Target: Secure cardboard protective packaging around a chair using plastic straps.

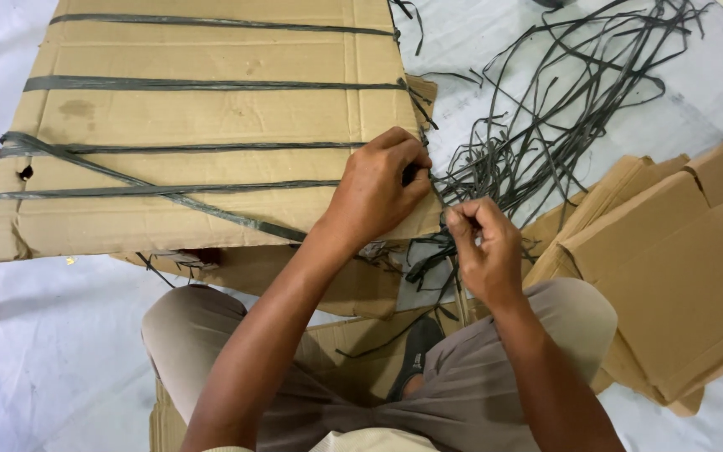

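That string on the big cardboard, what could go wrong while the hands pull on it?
The thin dark string pinched by the left hand and right hand might snap or cut into fingers. The loose string pile beside the cardboard bundle looks tangled, so it could snag or knot.

The scene is viewed from a single head-worn camera, aimed steeply down and forward, close above the lap and the floor.

Flattened cardboard bundle strapped crosswise; dark strap pulled taut.
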